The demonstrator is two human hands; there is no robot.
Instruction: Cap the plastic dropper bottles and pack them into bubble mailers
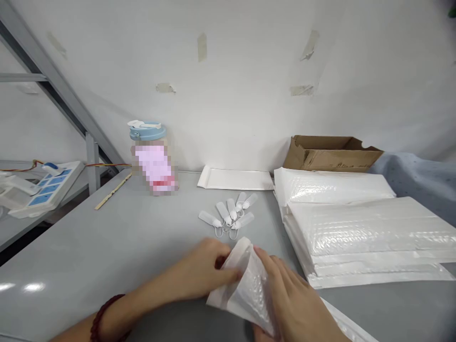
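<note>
A small white bubble mailer (254, 287) is held tilted between both hands above the front of the table, its mouth gaping a little. My left hand (204, 266) grips the left edge of the mouth, with the thumb at the opening. Wrapped along the mailer's right side is my right hand (294, 299), its thumb low underneath. Just beyond the hands lies a loose cluster of several small translucent dropper bottles (223, 211) with white caps and looped tethers. What is inside the mailer, if anything, I cannot make out.
A stack of larger bubble mailers (363, 228) covers the right side, with an open cardboard box (335, 156) behind. One flat white mailer (238, 179) lies against the wall. At left are a blue-lidded cup (147, 130), a thin stick (113, 191) and a white-blue device (50, 187).
</note>
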